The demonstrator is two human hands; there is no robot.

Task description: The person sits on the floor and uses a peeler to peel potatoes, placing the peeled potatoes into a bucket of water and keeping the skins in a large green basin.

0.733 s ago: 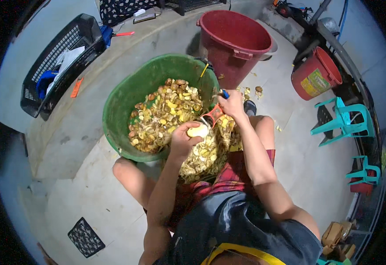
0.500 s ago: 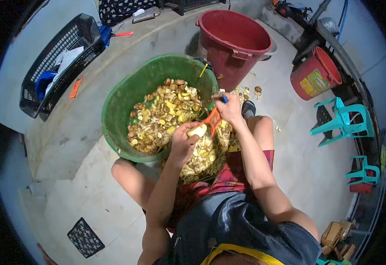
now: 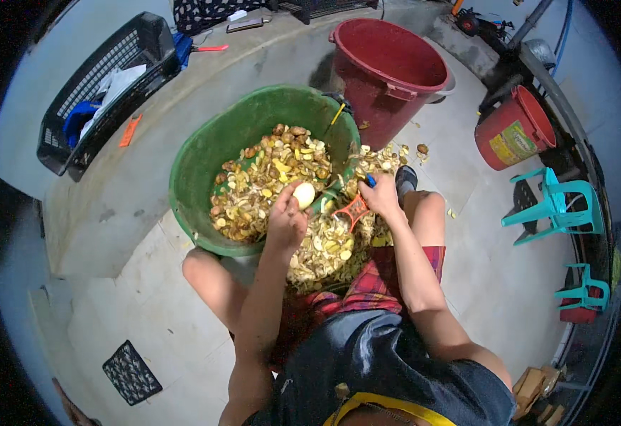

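Note:
My left hand [image 3: 287, 221] is closed around a pale, peeled potato [image 3: 304, 194] over the near rim of the big green tub [image 3: 195, 224]. In my right hand [image 3: 381, 197] is an orange peeler [image 3: 353, 211]; a blue end [image 3: 371, 181] sticks out above my fist. The peeler's wide head hangs a little to the right of the potato, apart from it. Under both hands lies a heap of pale peelings and slices [image 3: 321, 248], between my knees. The tub holds brown unpeeled potatoes [image 3: 295, 135] mixed with yellowish pieces and peelings.
A large dark red bin [image 3: 374, 106] stands behind the tub. Further right are a smaller red bucket [image 3: 513, 135] and turquoise plastic chairs [image 3: 562, 206]. A black crate [image 3: 104, 92] and another orange peeler [image 3: 131, 131] are on the ledge at left. Scraps lie by my foot.
My left hand has lifted the potato up and left, away from the peeler. My right hand with the peeler has come slightly lower and right. The whole view has shifted a little.

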